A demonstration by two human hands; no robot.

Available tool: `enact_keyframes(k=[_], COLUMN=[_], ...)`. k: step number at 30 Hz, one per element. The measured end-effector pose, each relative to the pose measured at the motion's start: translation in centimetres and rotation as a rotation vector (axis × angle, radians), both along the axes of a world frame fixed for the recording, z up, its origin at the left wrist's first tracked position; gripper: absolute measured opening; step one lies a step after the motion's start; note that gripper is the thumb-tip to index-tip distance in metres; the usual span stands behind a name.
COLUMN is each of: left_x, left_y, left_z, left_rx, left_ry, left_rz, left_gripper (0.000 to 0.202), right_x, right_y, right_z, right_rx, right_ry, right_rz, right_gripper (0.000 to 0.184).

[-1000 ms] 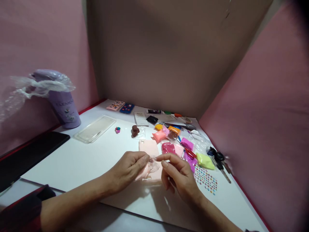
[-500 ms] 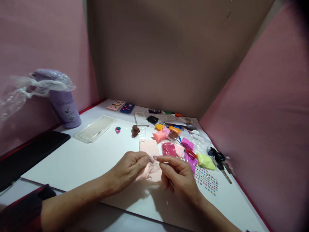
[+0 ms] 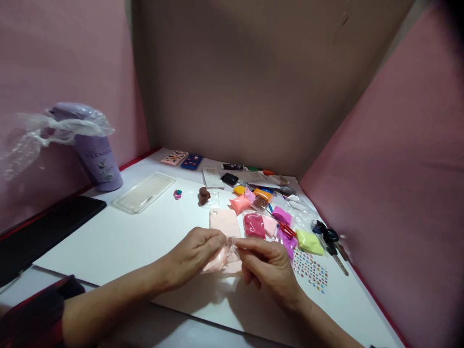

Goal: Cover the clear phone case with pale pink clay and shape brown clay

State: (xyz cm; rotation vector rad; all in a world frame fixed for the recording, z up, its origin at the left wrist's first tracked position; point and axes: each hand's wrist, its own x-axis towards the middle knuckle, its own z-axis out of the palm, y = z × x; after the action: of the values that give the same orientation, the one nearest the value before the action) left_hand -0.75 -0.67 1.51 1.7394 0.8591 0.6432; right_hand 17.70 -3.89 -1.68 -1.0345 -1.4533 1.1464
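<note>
My left hand [image 3: 195, 253] and my right hand [image 3: 266, 268] meet over the white board, both pinching the top of a small clear plastic packet of pale pink clay [image 3: 222, 256]. The packet hangs between the fingertips, just above a pale pink phone case [image 3: 224, 221] lying flat. Beside my right hand sit several small clay packets: dark pink [image 3: 254, 224], magenta [image 3: 281, 215], yellow-green [image 3: 309, 241], salmon [image 3: 239, 203] and orange [image 3: 261, 195].
A sheet of gem stickers [image 3: 311, 270], scissors [image 3: 331, 243] and red-handled snips [image 3: 286, 230] lie at the right. A clear phone case [image 3: 143, 192], a brown clay lump [image 3: 203, 195], a purple tumbler [image 3: 94, 154] under crumpled plastic and a black tablet [image 3: 43, 231] lie at the left. Cardboard and pink walls enclose the desk.
My right hand's fingers have closed in onto the packet's top, close against my left fingertips. The packet now looks stretched between both pinches. Nothing else on the board moved.
</note>
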Motion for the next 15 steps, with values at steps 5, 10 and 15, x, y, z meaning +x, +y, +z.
enact_keyframes(k=[5, 10, 15], left_x=[0.03, 0.13, 0.18], left_y=[0.13, 0.05, -0.08], left_z=[-0.21, -0.01, -0.05], left_rx=[-0.017, 0.001, 0.004], left_ry=[0.003, -0.009, -0.014], left_rz=[-0.018, -0.01, -0.006], left_gripper=[0.034, 0.035, 0.034], right_x=[-0.25, -0.19, -0.24], right_y=[-0.11, -0.16, -0.17], right_z=[0.32, 0.58, 0.67], right_rx=[0.075, 0.135, 0.12], right_ry=[-0.091, -0.177, -0.208], right_rz=[0.035, 0.039, 0.049], right_gripper=[0.021, 0.019, 0.019])
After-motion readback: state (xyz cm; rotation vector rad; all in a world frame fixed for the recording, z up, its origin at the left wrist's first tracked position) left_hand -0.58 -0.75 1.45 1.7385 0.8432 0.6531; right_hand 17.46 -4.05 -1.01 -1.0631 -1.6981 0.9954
